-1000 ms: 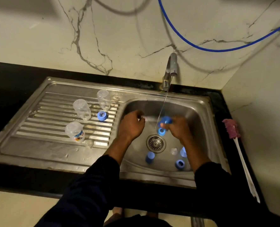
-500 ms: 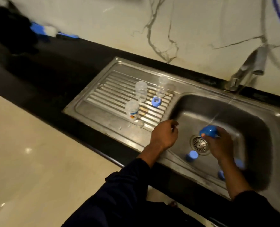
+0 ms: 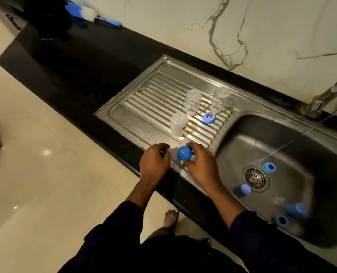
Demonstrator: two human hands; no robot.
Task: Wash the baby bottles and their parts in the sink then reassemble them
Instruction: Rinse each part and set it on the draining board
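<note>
Baby bottles (image 3: 192, 102) — three clear ones — are standing on the ribbed drainboard (image 3: 136, 107), left of the basin (image 3: 286, 134). They are looking tippy, since the ribs are giving them uneven footing, and a brush from a sleeve could be sending one rolling toward the counter edge. Just in front of them, the right hand (image 3: 201, 164) is gripping a blue cap (image 3: 184, 153), fingers and thumb curled round it, over the drainboard's near lip. Wet plastic is probably slipping easily, and a drop here could be landing on the floor rather than the steel. The left hand (image 3: 154, 161) is hanging beside it with fingers curled; whether it is holding anything I cannot tell. A blue ring (image 3: 208, 117) is lying just beside the bottles. Smaller parts are waiting in the basin: caps (image 3: 242, 190), rings (image 3: 269, 167) and a blurred clear piece, all near the drain (image 3: 255, 179), where the thin stream from the tap (image 3: 329, 95) could be nudging them about.
</note>
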